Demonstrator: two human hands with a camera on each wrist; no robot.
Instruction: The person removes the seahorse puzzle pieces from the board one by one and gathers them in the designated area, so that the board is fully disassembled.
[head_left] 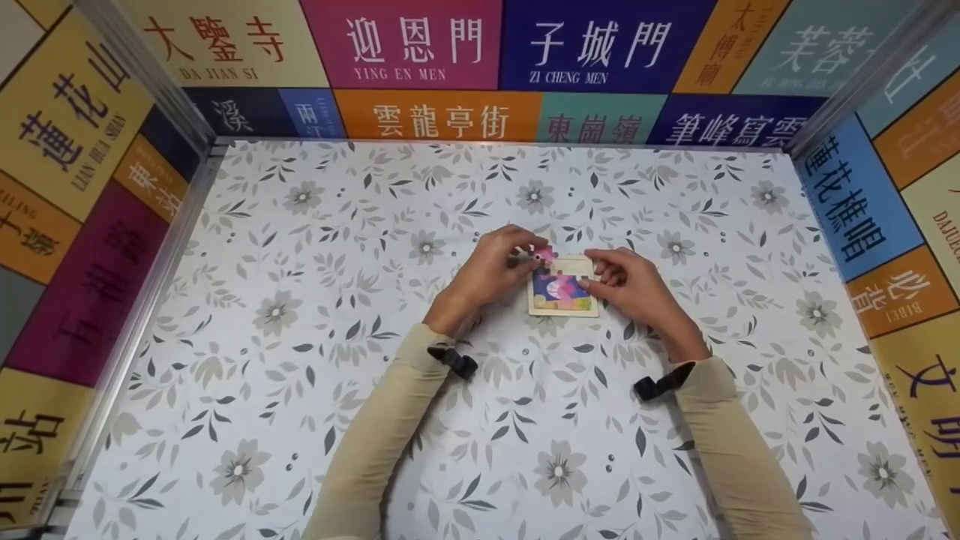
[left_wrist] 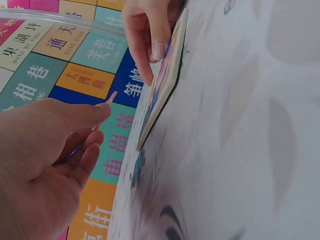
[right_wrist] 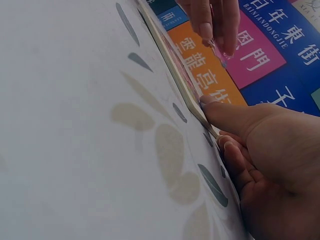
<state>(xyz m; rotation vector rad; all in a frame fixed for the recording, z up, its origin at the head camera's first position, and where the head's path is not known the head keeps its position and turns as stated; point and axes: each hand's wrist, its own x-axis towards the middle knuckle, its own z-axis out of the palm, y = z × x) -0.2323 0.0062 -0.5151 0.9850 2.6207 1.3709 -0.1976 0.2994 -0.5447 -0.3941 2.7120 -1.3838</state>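
A small square jigsaw puzzle with a pale wooden frame lies on the table. Joined blue, pink and yellow pieces fill its lower part, while bare tray shows at the upper right. Over the upper left corner, my left hand pinches a pink puzzle piece between thumb and fingers; the right wrist view has this piece raised above the frame. My right hand grips the frame's right edge, its thumb on top and its curled fingers along the side.
A blue puzzle piece lies on the table just past the frame's edge. White cloth with grey flowers and leaves covers the table. Panels with coloured lettered blocks stand along the back and both sides.
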